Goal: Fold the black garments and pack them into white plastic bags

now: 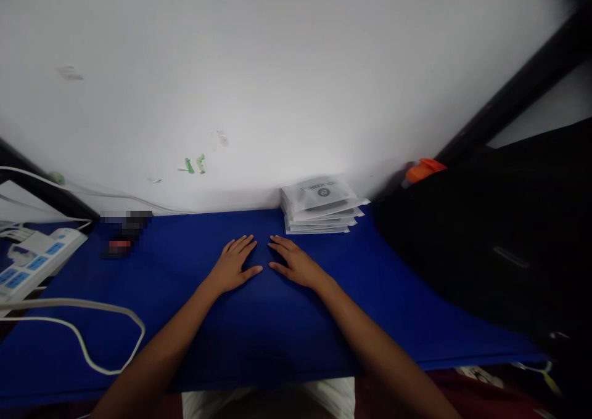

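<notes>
The left hand and the right hand lie on the blue tabletop, palms down, with the fingers spread. The grip of each hand is loose, and neither one holds anything. The hands are near each other but do not touch. They look like they are resting, with the tabletop to hold them up.

The pile of white packets sits just past the right hand, by the wall at the back. The packets lie one on top of the other, maybe so they take up little room. Their edges do not line up. Being at the back may leave space for the arms.

On the left, a power strip seems to have plugs in it. A white cord makes a loop on the tabletop, maybe because it is long. A dark thing near the wall is too blurry to name. On the right is a big black thing, maybe a bag, with something orange near the wall.
</notes>
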A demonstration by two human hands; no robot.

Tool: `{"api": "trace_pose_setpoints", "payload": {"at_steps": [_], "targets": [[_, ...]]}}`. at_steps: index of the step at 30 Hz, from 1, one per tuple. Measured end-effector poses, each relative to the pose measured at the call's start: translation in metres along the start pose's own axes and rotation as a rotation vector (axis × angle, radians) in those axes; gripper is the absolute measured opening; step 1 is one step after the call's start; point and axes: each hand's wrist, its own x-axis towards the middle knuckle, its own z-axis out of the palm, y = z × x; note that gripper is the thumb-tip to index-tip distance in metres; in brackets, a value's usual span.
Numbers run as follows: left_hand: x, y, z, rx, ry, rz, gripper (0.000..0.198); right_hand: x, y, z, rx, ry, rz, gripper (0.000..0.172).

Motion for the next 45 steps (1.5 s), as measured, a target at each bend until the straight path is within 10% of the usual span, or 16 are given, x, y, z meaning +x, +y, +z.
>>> {"api": "trace_pose_setpoints", "payload": {"at_steps": [45], "targets": [[-0.0004, -0.0006, 0.0002, 0.014, 0.010, 0.010, 0.068, -0.0006, 0.0032, 0.0019, 0.007, -0.003, -0.005, 0.053]]}}
